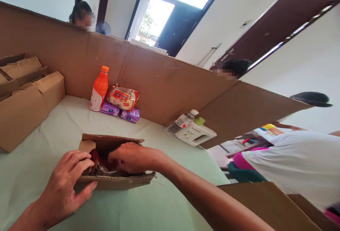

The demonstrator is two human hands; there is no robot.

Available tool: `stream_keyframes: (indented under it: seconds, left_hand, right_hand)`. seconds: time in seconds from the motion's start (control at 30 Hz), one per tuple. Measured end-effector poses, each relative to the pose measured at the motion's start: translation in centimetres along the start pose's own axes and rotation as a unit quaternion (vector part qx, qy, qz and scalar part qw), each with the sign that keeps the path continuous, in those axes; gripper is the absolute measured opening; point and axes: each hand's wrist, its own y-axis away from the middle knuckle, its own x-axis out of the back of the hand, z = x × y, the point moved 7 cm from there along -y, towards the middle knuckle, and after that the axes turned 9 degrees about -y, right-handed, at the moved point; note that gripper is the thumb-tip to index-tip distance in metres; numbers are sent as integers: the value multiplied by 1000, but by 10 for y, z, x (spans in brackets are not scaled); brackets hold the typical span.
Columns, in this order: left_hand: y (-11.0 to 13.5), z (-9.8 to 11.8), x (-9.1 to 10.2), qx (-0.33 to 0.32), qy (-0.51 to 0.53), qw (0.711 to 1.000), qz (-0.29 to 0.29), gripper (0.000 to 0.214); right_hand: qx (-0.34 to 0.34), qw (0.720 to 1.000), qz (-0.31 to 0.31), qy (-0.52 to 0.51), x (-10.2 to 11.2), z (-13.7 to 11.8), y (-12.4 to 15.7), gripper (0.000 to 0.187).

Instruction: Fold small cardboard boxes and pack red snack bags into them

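Note:
An open cardboard box (114, 183) sits on the light green cloth in front of me. Around its left near corner is my left hand (67, 179), fingers bent over the edge and thumb against the outer front wall. My right hand (130, 158) reaches down inside the box with its fingers curled; the walls partly hide them, and what they hold cannot be made out. Between the two hands, a red and brown printed package (98, 167) with shiny clear plastic shows inside the box.
Behind stand an orange bottle (99, 89), a bread package (122, 97) on purple tissue packs (130, 115), a clear water bottle (182, 123) and a white jug (195, 134). More cardboard boxes (23, 114) are at left. A cardboard partition (159, 82) borders the table; people are beyond it.

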Motion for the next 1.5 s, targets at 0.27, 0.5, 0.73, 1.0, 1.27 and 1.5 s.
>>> stream_keyframes:
  seconds: [0.27,0.5,0.73,1.0,1.27,1.5]
  left_hand:
    - [2,-9,-10,24,68,997,-24,16]
    - [18,-24,-16,140,8,990,5,36]
    - [15,-23,-9,178,-46,983,24,43]
    - [14,-19,-7,128,-88,985,77,52]
    - [13,-40,-23,78,5,995,-63,53]
    - [7,-44,-33,14,57,984,-166,75]
  right_hand:
    - [-28,914,380,-138,-11,58,119,50]
    - [12,934,331,-137,-49,56,96,71]
    - [48,906,399,-131,-33,53,92,62]
    - [49,857,510,-61,-20,54,88,64]
    - [107,906,407,-38,-62,44,58,60]
    - [109,901,420,-18,-67,62,48,50]
